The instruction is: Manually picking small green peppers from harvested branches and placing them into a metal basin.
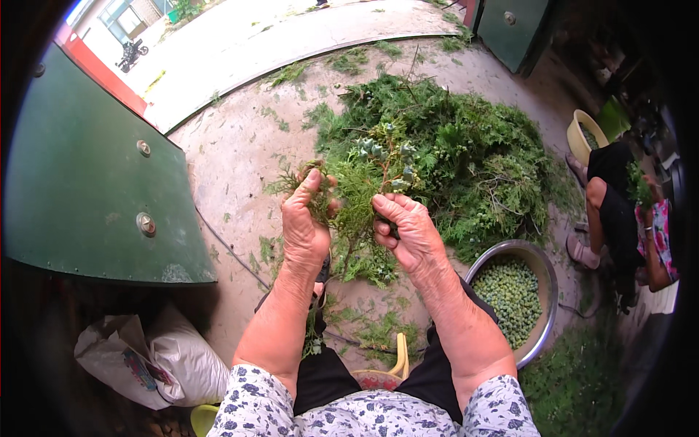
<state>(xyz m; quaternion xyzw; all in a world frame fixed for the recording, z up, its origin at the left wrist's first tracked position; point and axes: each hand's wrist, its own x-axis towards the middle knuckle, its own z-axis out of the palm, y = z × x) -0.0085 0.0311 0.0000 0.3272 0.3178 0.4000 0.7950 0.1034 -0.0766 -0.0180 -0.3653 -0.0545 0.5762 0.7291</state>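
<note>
Left hand (307, 222), right hand (409, 227) pinching leafy sprigs (355, 193); white sack (124, 353) bears coloured print, unreadable.

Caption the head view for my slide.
Left hand and right hand hold leafy sprigs near a branch heap and metal basin.

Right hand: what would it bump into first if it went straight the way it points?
Probably the feathery green foliage just ahead of the right hand, though depth is hard to judge here.

Head fisheye looks closely down on left hand (306, 224) and right hand (413, 233), rim unclear.
</note>
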